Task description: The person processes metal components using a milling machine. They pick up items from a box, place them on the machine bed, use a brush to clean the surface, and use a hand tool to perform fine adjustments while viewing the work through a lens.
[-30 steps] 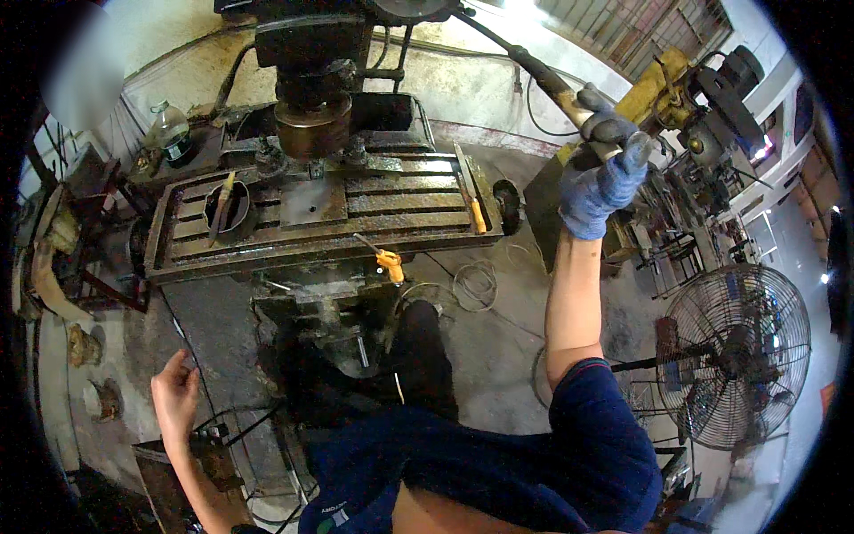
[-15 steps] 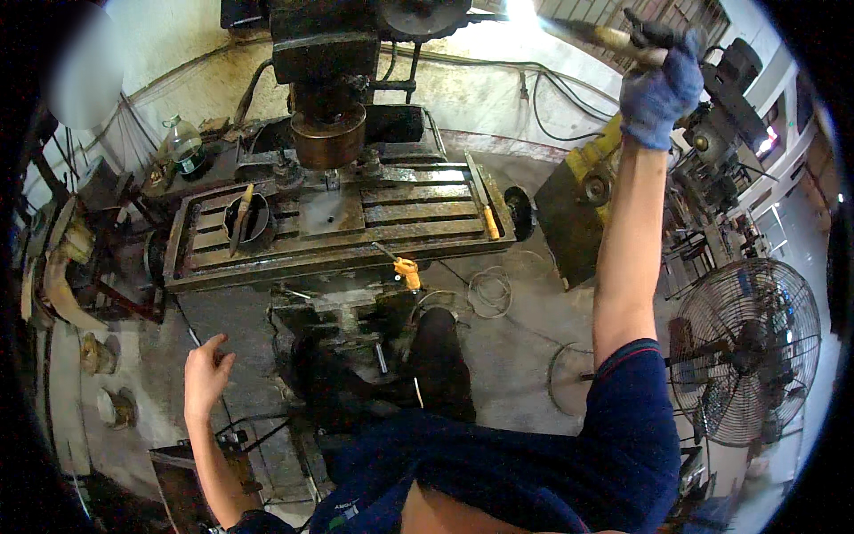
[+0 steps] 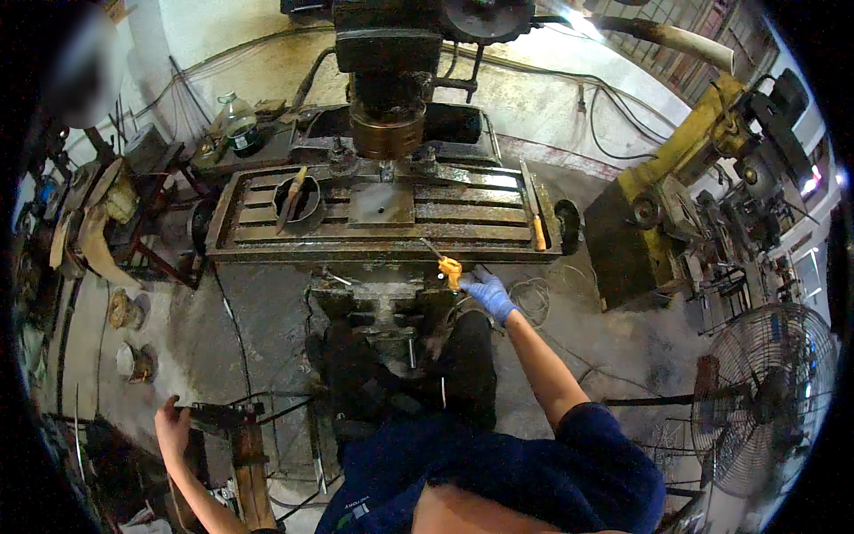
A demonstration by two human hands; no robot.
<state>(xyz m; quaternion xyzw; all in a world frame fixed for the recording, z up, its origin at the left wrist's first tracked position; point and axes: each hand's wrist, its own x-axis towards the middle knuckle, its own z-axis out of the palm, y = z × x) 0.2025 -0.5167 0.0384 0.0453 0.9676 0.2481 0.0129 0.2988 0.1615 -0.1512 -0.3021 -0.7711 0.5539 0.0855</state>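
Note:
My right hand (image 3: pixel 487 295), in a blue work glove, reaches an orange air blow gun (image 3: pixel 450 271) with a thin metal nozzle at the front edge of the milling machine table (image 3: pixel 374 252). Its fingers are stretched out beside the gun, and a firm grip on it is not visible. My left hand (image 3: pixel 173 427) is bare and held low on the left, fingers loosely bent and apart, near a dark metal and wood stand (image 3: pixel 240 436). A flat plate (image 3: pixel 381 206) with a small hole lies on the slotted table below the machine's spindle head (image 3: pixel 387 129).
On the table stand a round pot (image 3: pixel 309 214) with a wooden-handled tool (image 3: pixel 292 198) in it and, at right, a long file (image 3: pixel 534 209) with an orange handle. A yellow-green machine (image 3: pixel 623 240) and a caged floor fan (image 3: pixel 763 400) are on the right. A plastic bottle (image 3: pixel 238 125) stands behind.
My right hand has come down from high at the upper right to the blow gun. My left hand has moved lower and further left. The whole view has shifted.

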